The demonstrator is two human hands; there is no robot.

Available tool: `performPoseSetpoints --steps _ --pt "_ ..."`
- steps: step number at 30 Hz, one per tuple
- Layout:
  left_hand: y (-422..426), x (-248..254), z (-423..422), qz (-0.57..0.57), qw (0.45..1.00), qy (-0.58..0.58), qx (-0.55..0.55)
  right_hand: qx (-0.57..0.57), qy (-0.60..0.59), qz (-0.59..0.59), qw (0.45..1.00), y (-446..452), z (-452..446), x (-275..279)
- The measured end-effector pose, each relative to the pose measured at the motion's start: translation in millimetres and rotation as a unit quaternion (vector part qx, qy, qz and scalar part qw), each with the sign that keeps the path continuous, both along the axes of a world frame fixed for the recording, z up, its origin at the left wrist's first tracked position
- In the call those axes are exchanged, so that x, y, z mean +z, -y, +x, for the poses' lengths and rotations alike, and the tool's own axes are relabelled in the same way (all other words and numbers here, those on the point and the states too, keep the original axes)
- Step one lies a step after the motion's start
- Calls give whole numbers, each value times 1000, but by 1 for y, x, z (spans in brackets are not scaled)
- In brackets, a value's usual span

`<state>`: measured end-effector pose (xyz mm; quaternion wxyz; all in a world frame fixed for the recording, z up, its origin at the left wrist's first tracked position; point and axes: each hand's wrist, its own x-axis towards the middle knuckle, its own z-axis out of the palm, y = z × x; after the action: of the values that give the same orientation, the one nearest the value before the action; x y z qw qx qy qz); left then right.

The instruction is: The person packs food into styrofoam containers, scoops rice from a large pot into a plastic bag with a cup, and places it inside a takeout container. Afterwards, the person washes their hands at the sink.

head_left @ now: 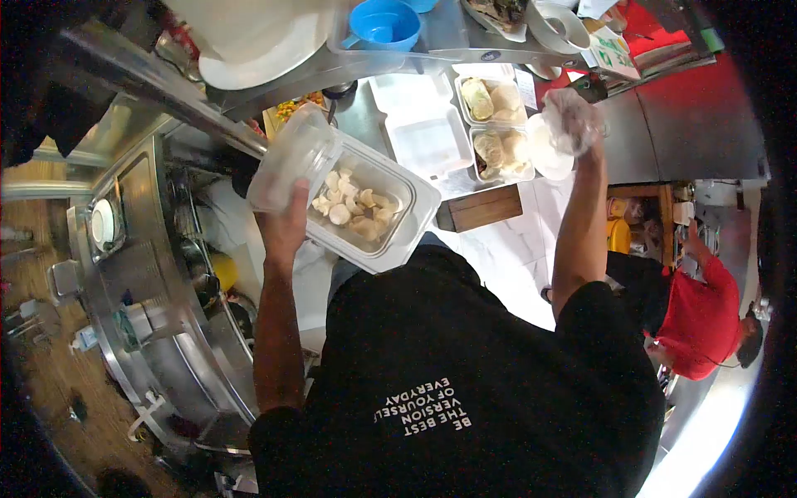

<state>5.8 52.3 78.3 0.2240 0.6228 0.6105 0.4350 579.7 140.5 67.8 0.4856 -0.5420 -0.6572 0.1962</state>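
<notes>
My left hand [286, 220] grips a white plastic tub [419, 212] holding pale, chip-like pieces [353, 207], with its translucent lid [295, 158] folded back. Over at the right, my right hand [573, 120] wears a clear plastic glove; its fingers are blurred, and whether they hold anything is unclear. Just below that hand is a round white container [548, 148]. Beside it, two white foam boxes [519, 129] hold food with pale pieces on top. An open foam box [427, 137] stands left of them on the counter.
Blue bowls [382, 25] and a large white container [257, 58] occupy the shelf above. A wooden block [484, 207] lies at the counter's front edge. Metal sinks and racks [158, 290] are on the left. Another person in red [697, 319] is at the right.
</notes>
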Motion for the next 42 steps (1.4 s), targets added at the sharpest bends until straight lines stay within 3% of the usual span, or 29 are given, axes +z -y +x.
performPoseSetpoints --steps 2,3,5,6,8,11,14,17,19,21,23,24,30,35,37,38,42 --pt "3 8 7 -7 993 121 2 29 116 22 993 27 -40 46" --pt "3 5 5 -3 994 109 6 35 227 9 973 41 -56 71" --pt "2 -3 1 3 996 85 11 41 220 -90 970 65 -100 114" --pt "3 -3 0 4 996 90 18 37 101 -177 978 75 -132 134" --pt "4 -4 1 7 995 100 25 55 4 -246 968 88 -186 165" --pt "2 -9 -3 34 996 87 7 142 24 -231 962 95 -241 177" --pt "3 -13 -1 20 990 135 18 261 -62 -272 924 101 -268 148" --pt "0 -27 -6 31 997 71 20 285 161 -232 916 97 -324 125" --pt "-2 -24 -5 15 995 94 13 286 337 -260 858 91 -354 78" --pt "-2 -24 -6 12 995 102 6 309 359 -212 855 87 -381 25" --pt "-5 -32 -5 27 995 97 -2 308 434 -345 773 69 -425 11" --pt "-5 -32 -4 28 995 99 -4 302 438 -352 770 64 -436 -5" --pt "-2 -22 9 16 997 77 8 242 243 -286 895 52 -462 -77" --pt "0 -14 10 44 994 96 9 283 41 -268 920 44 -449 -89" --pt "-1 -14 8 43 995 84 11 320 118 -223 913 39 -437 -82" --pt "-1 -15 8 42 996 79 7 336 256 -176 889 35 -426 -76" --pt "-5 -21 10 63 995 81 11 308 209 -126 919 27 -407 -79"
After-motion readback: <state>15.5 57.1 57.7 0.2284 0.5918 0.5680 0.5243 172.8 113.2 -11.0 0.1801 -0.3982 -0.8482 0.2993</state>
